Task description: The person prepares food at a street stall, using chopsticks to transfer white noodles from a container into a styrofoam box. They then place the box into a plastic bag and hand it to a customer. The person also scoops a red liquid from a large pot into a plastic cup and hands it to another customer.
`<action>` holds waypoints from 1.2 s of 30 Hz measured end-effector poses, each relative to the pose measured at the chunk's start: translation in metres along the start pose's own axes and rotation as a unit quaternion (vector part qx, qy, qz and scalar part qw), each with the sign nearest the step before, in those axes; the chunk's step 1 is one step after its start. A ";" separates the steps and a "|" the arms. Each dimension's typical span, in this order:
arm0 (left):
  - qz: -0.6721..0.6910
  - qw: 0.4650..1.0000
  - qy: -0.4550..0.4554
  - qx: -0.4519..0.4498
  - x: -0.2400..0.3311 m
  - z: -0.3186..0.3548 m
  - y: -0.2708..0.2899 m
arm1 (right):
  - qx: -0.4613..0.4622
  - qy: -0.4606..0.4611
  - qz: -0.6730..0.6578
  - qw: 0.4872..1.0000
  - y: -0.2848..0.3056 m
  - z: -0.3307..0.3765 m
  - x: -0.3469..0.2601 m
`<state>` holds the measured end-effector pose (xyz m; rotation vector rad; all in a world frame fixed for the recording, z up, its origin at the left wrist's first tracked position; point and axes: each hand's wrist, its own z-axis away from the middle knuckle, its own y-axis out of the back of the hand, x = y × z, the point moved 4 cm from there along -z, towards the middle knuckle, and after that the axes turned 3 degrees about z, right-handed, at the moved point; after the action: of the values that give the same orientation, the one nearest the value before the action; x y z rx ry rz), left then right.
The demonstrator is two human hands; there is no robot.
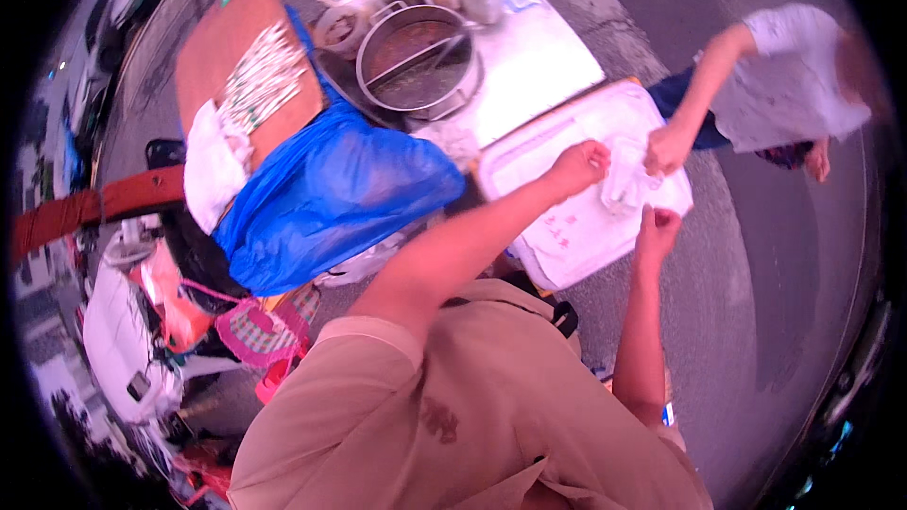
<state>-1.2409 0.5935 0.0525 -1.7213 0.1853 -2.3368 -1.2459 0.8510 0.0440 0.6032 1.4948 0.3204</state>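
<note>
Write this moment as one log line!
left hand: beside white bag; right hand: near bag; other person's hand: at bag; bag: above tray

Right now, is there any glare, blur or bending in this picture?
Head view: the white table looks washed out, and the white plastic bag smeared; also in the head view, a pinkish tint, a black rounded border and bending toward the rim.

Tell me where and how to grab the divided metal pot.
Probably by the loop handle on the far rim of the divided metal pot, coming from above: the loop juts outward, and tubs crowd that side. Steady the opposite side too, since contents show in both compartments.
</note>
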 end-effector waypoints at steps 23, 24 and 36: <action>-0.592 0.789 -0.048 0.156 0.159 0.456 0.475 | -0.452 -0.147 -0.216 0.853 -0.298 0.289 -0.379; -0.527 0.822 0.023 0.215 0.180 0.453 0.507 | -0.431 -0.149 -0.251 0.854 -0.305 0.298 -0.419; -0.262 0.865 -0.143 0.403 0.212 0.488 0.679 | -0.653 0.474 0.141 0.574 -0.413 0.578 -0.408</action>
<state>-0.7599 -0.0996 0.2332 -1.7141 -1.2667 -1.9160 -0.7739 0.1875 0.1347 -0.7258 1.5788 2.0350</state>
